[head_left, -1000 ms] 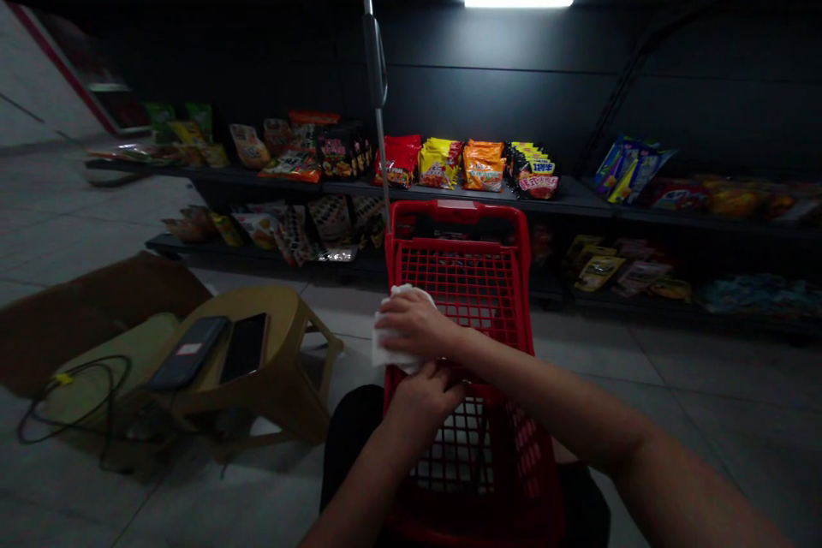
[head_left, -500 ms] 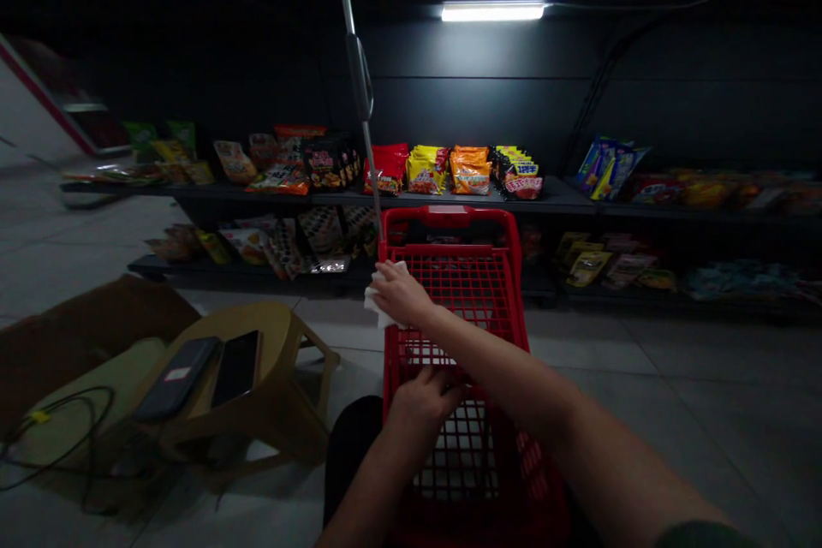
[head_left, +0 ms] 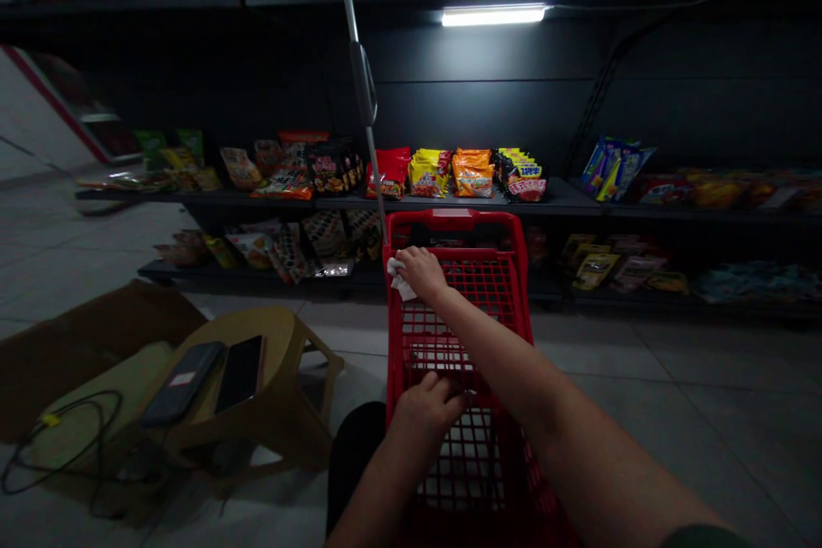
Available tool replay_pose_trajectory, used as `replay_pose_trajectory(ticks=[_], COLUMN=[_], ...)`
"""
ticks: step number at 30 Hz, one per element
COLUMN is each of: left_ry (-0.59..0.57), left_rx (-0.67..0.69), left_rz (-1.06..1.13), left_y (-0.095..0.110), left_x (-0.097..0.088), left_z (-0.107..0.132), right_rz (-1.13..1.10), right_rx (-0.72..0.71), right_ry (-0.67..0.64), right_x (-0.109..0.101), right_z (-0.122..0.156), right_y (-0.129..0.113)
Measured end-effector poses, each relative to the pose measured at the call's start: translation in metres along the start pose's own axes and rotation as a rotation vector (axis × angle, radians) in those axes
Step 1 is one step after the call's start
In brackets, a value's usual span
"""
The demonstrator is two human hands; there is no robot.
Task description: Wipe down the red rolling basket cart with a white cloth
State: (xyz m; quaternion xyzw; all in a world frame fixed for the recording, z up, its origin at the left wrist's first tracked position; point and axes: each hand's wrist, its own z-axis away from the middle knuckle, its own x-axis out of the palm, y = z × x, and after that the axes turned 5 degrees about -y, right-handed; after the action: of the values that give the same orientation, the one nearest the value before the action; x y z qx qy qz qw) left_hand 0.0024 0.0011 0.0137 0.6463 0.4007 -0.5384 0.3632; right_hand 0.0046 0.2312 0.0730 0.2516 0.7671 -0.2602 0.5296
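Observation:
A red plastic shopping basket [head_left: 521, 300] with grid walls stands in front of me. My right hand [head_left: 424, 274] presses a crumpled white tissue [head_left: 404, 288] against its left rim, near the far corner, with the fingers closed round it. Nearer to me, my left hand [head_left: 429, 407] rests at the basket's middle, its fingers curled over a red cross edge. The fingertips are partly hidden in the dimness. A silver pole [head_left: 378, 175] rises from beside the basket's far left corner.
A brown stool [head_left: 282, 360] on the left carries a phone [head_left: 241, 372] and a dark flat case [head_left: 183, 384]. Black cable [head_left: 103, 424] lies coiled further left. Behind the basket, shelves [head_left: 565, 199] hold snack packets [head_left: 473, 173] under a lit tube lamp [head_left: 493, 14].
My right hand has slid the tissue up along the left rim, away from me and slightly right. My left hand stays at nearly the same place. The view has shifted slightly.

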Motion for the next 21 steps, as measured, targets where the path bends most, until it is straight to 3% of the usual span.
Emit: replay_pose_trajectory(ticks=[2, 8, 11, 15, 21], left_ry=[-0.011, 0.031, 0.045, -0.027, -0.128], left_rx=[0.007, -0.003, 0.004, 0.009, 0.005], left_rz=[-0.001, -0.008, -0.030, -0.046, -0.071], left_y=[0.000, 0.002, 0.002, 0.005, 0.008], left_x=[0.001, 0.002, 0.003, 0.001, 0.002], left_z=[0.000, 0.000, 0.000, 0.001, -0.003], right_rz=[0.066, 0.125, 0.148, 0.177, 0.083], right_rx=[-0.012, -0.356, -0.354, -0.377, -0.759], right_ry=[-0.007, -0.162, -0.211, -0.243, -0.399], right_x=[-0.005, -0.021, -0.026, -0.032, -0.042], right_z=[0.008, 0.061, 0.067, 0.074, 0.116], right_y=[-0.003, -0.010, -0.013, -0.020, -0.022])
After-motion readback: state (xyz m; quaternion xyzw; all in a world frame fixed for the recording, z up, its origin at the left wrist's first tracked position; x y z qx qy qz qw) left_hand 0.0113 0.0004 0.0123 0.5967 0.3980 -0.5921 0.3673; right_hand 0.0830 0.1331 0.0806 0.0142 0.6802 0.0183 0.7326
